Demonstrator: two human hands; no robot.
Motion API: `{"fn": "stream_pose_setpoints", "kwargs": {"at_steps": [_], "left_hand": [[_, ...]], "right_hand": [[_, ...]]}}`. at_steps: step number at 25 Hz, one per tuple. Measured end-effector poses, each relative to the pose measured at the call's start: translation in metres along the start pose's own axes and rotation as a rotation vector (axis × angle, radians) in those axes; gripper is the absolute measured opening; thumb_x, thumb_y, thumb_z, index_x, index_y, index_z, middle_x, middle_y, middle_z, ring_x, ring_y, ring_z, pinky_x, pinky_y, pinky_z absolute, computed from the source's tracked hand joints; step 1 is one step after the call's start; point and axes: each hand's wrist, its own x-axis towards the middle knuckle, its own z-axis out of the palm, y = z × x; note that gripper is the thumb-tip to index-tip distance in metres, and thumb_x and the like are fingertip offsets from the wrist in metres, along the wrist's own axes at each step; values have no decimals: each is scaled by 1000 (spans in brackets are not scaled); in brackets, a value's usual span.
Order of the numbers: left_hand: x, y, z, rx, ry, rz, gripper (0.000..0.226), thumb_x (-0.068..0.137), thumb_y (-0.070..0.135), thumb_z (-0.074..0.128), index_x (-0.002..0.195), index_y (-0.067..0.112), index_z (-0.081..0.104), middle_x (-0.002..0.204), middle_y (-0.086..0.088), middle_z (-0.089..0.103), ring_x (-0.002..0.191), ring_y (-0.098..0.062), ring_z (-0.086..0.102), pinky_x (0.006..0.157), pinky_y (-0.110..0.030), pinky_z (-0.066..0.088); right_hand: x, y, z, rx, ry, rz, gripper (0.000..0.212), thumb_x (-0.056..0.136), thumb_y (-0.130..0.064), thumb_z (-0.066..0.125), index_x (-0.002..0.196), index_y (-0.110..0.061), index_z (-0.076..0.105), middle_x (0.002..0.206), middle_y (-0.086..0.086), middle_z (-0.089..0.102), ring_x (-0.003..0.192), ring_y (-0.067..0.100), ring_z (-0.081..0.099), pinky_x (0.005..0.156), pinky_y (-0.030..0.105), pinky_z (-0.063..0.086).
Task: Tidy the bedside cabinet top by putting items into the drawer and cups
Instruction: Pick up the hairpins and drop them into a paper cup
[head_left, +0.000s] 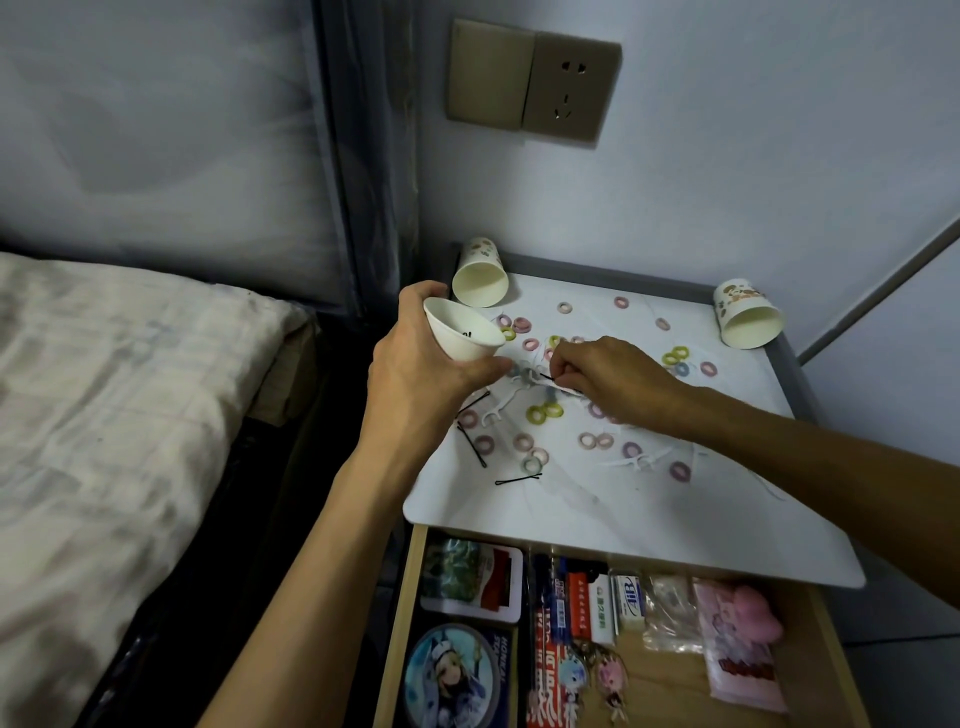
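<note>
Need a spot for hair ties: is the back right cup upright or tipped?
Tipped: the cup lies on its side on the cabinet top, mouth showing.

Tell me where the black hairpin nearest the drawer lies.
Head view: the hairpin lies flat at the front left of the cabinet top, just in front of a pale hair ring and beyond the open drawer.

The cabinet top (649, 519) is coloured white, faintly veined, and rimmed in grey. Pink rings (484, 443), yellow-green rings (536, 414) and black hairpins (518, 479) are seen. The far right cup (740, 304) is printed with brown cartoons.
</note>
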Motion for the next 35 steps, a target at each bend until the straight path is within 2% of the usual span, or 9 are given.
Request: {"fn": "stream_pose_setpoints", "kwargs": {"at_steps": [3, 7, 12, 16, 20, 26, 28, 31, 35], "left_hand": [[0, 0, 0, -2, 4, 2, 81, 64, 32, 90, 130, 29, 44, 103, 13, 55, 95, -10, 57, 72, -16, 48], [0, 0, 0, 5, -1, 5, 81, 64, 32, 89, 131, 28, 43, 108, 9, 56, 97, -13, 57, 73, -16, 48], [1, -1, -1, -4, 18, -9, 81, 63, 33, 90, 130, 29, 44, 102, 14, 55, 91, -6, 57, 73, -18, 49], [1, -1, -2, 1, 32, -8, 82, 63, 33, 90, 131, 28, 44, 103, 13, 55, 93, -9, 58, 76, -23, 52], [3, -4, -9, 14, 53, -6, 83, 64, 33, 89, 133, 26, 44, 106, 10, 57, 93, -8, 57, 70, -12, 47], [4, -9, -21, 21, 96, -20, 82, 65, 34, 89, 134, 23, 45, 111, 7, 58, 99, -10, 55, 69, -6, 40], [4, -10, -22, 14, 99, -23, 83, 64, 34, 89, 134, 24, 44, 113, 6, 59, 100, -12, 57, 70, -9, 42], [3, -11, -26, 11, 114, -28, 82, 64, 35, 89, 133, 25, 45, 112, 5, 60, 101, -14, 58, 75, -17, 46], [2, -9, -29, 16, 129, -28, 81, 63, 35, 89, 131, 25, 45, 107, 6, 61, 100, -15, 60, 84, -30, 53]], "right_hand": [[1, 3, 0, -90, -8, -41, 7, 98, -18, 53, 103, -17, 59, 95, 6, 67, 76, 17, 58, 63, 24, 43], [1, 6, 1, -85, 26, -125, 29, 94, -9, 61, 123, -15, 63, 112, 6, 68, 94, 22, 65, 79, 33, 55], [-9, -22, -13, 76, 64, -202, 19, 93, -21, 63, 109, -16, 72, 102, -1, 70, 90, 9, 62, 80, 21, 46], [-35, -62, -1, 217, -132, -276, 14, 89, -21, 68, 101, -17, 74, 98, -6, 71, 86, 2, 62, 81, 18, 49], [-41, -71, 21, 142, -138, -259, 18, 87, -27, 69, 102, -17, 72, 96, -4, 69, 90, 9, 60, 79, 21, 44], [-41, -73, 31, -81, -83, -353, 2, 88, -21, 69, 89, -20, 68, 87, -4, 64, 85, 13, 59, 73, 29, 49], [-41, -74, 27, -50, -59, -304, 3, 91, -19, 65, 89, -18, 63, 86, -4, 63, 81, 14, 59, 69, 25, 47], [-34, -82, 16, 161, -42, -64, 9, 96, -24, 57, 95, -16, 60, 87, -4, 66, 73, 8, 57, 61, 18, 41], [-22, -103, 19, 390, -13, 35, 10, 87, -21, 69, 94, -14, 72, 83, 0, 72, 76, 9, 65, 71, 25, 51]]}}
